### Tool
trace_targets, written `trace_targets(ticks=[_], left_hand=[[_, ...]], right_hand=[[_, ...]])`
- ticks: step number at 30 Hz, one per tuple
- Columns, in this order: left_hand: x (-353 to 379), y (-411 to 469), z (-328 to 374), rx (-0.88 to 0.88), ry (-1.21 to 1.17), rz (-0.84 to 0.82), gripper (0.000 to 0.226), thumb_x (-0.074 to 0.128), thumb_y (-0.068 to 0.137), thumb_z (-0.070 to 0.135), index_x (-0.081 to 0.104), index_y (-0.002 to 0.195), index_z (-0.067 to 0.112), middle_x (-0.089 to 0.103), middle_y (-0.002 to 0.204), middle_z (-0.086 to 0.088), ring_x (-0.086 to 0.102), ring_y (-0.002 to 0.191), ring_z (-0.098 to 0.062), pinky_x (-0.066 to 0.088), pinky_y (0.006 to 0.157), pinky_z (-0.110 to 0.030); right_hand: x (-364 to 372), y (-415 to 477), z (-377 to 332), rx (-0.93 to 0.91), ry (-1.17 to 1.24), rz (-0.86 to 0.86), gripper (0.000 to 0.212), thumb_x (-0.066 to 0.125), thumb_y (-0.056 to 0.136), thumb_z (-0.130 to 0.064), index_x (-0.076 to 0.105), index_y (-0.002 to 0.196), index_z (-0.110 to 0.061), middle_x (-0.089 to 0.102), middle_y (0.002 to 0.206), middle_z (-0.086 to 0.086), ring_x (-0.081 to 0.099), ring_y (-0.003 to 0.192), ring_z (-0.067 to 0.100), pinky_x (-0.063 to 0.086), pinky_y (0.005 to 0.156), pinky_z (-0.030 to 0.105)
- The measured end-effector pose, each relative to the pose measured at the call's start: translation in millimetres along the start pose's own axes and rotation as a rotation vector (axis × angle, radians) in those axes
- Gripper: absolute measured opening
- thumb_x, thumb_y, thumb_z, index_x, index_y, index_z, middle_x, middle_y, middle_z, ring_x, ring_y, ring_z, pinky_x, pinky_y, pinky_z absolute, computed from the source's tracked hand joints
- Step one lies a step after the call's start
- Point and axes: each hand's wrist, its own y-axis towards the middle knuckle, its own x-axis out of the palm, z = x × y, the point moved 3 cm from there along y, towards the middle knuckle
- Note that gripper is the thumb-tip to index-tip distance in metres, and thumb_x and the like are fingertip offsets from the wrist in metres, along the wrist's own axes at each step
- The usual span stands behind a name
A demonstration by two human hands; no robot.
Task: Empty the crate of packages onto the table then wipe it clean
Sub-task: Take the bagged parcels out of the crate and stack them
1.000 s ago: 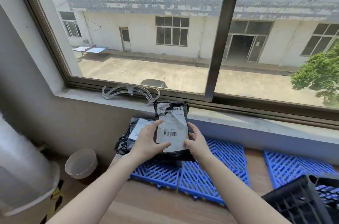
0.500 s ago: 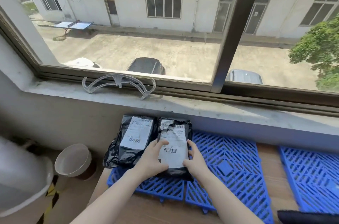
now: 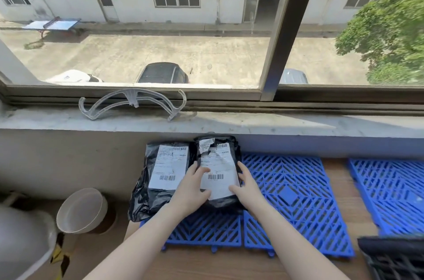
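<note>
Setting down: the left grip (image 3: 190,190) and right grip (image 3: 246,188) clamp the near half of a black package (image 3: 218,160) from either side, thumbs on its white label and fingers along its edges.

Change: a second ago the package was held tilted up in the air, in front of the sill (image 3: 275,123). It now lies flat on the blue mat (image 3: 296,192) near the bench's (image 3: 229,266) back left corner, its far end close under the sill wall. Neither grip has let go yet.

Neighbours: its left edge touches the other package (image 3: 165,165), which lies label up at the back left corner, with its black wrap spilling past the mat's left edge. To the right, the mat runs bare to a strip of bench wood, with a second mat (image 3: 390,192) beyond.

Crate: only a dark latticed corner of the crate (image 3: 394,259) shows at the bench's front right edge. Its contents cannot be seen.

Meaning for the task: this package appears delivered, so two are on the bench. The likely next step is to release it and go back to the crate. Whether the crate is empty cannot be told, and no cloth for wiping is in view.
</note>
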Motion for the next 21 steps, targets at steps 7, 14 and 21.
trace_targets(ticks=[7,14,21], left_hand=[[-6.9,-17.1,-0.1,0.179,0.107,0.113,0.038,0.056,0.091,0.026,0.056,0.128,0.025,0.057,0.129,0.011,0.04,0.13,-0.011,0.032,0.102,-0.019],[2.5,-24.3,-4.6,0.201,0.282,-0.116,0.066,0.056,0.086,0.047,0.036,0.146,0.028,0.04,0.149,0.008,0.031,0.14,-0.015,0.027,0.115,-0.033],[-17.1,-27.8,43.4,0.24,0.17,0.101,0.044,0.057,0.093,0.034,0.05,0.135,0.024,0.052,0.135,0.007,0.042,0.129,-0.014,0.035,0.105,-0.028]], right_hand=[[-5.5,-18.2,4.9,-0.046,-0.054,0.136,0.044,0.051,0.094,-0.009,0.047,0.134,-0.029,0.045,0.144,-0.004,0.048,0.125,0.015,0.042,0.09,0.027],[10.7,-25.2,-0.4,-0.015,-0.15,-0.033,0.066,0.057,0.092,-0.017,0.028,0.149,-0.031,0.024,0.157,-0.009,0.025,0.143,0.014,0.032,0.113,0.037],[-37.9,-62.2,-26.0,-0.125,-0.202,0.064,0.054,0.054,0.095,-0.023,0.034,0.144,-0.031,0.031,0.152,-0.007,0.031,0.139,0.015,0.035,0.106,0.035]])
